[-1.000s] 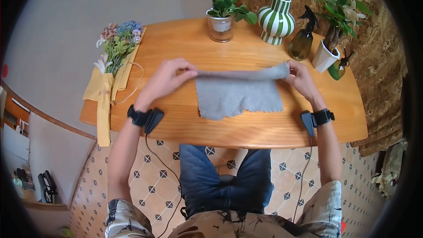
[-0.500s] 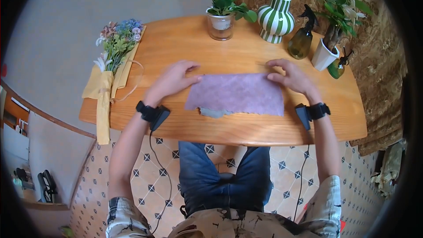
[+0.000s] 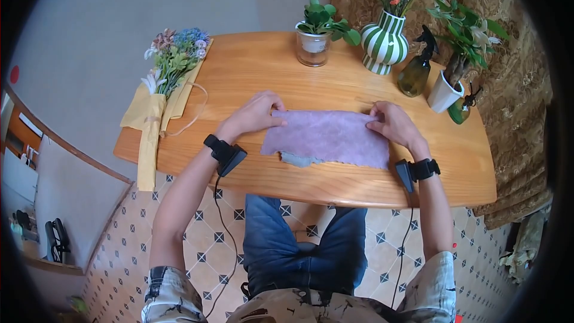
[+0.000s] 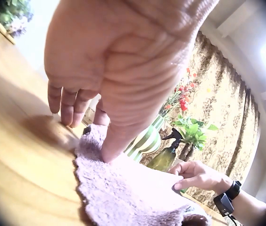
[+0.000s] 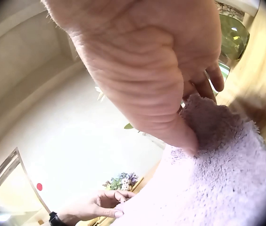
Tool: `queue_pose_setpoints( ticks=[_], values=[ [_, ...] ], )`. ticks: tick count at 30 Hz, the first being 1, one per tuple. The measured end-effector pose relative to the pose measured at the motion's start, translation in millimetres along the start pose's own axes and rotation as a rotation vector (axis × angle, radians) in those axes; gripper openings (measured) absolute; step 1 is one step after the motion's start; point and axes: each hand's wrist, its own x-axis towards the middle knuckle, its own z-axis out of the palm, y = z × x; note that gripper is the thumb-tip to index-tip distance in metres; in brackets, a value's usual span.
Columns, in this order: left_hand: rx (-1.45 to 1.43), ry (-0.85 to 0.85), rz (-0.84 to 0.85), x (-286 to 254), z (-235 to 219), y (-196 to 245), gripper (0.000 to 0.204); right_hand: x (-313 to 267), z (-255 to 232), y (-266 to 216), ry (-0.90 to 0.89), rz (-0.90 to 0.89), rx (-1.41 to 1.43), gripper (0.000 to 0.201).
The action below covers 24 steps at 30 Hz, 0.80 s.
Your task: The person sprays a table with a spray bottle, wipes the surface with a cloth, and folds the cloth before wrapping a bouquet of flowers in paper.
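Observation:
A fuzzy cloth (image 3: 332, 137) lies folded on the wooden table, its purple side up. Along the near edge a strip of grey layer (image 3: 299, 160) peeks out from beneath. At the cloth's far left corner my left hand (image 3: 257, 113) pinches the edge, thumb on top. My right hand (image 3: 396, 124) pinches the far right corner the same way. In the right wrist view the fuzzy corner (image 5: 218, 122) runs between thumb and fingers. The left wrist view shows the left thumb (image 4: 116, 141) pressed on the purple face, the other fingers on the far side.
A paper-wrapped bouquet (image 3: 152, 113) lies along the table's left edge. At the back stand a potted plant in a glass jar (image 3: 313, 48), a green-striped vase (image 3: 384, 45), a dark spray bottle (image 3: 414, 75) and a white-potted plant (image 3: 445, 93).
A second ago both hands held up a grey fold; the cloth now lies with its purple side over the grey. Both hands have since closed on its far corners. The head view has shifted slightly.

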Motion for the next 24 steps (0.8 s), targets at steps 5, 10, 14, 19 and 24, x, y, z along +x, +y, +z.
queue_pose_setpoints(
  ticks=[5, 10, 14, 19, 24],
  values=[
    [0.015, -0.01, 0.006, -1.9, -1.2, 1.0, 0.029, -4.4, -2.5, -0.8, -0.003, 0.043, 0.072, 0.024],
    [-0.078, -0.008, 0.018, -3.0, -1.1, 5.1, 0.028, -8.9, -5.4, -5.9, 0.003, 0.072, 0.069, 0.024],
    [-0.145, 0.028, -0.036, -2.4, -0.8, 11.8, 0.025, -9.6, -1.1, -3.5, 0.025, 0.045, 0.071, 0.024],
    [-0.149, 0.059, -0.04, 3.3, 6.6, 10.1, 0.024, -7.9, 2.7, -0.9, 0.019, 0.048, 0.087, 0.025],
    [-0.305, 0.206, -0.164, 6.6, 10.2, 1.9, 0.02, -9.6, 2.3, 2.2, 0.039, 0.032, 0.095, 0.025]
  ],
)
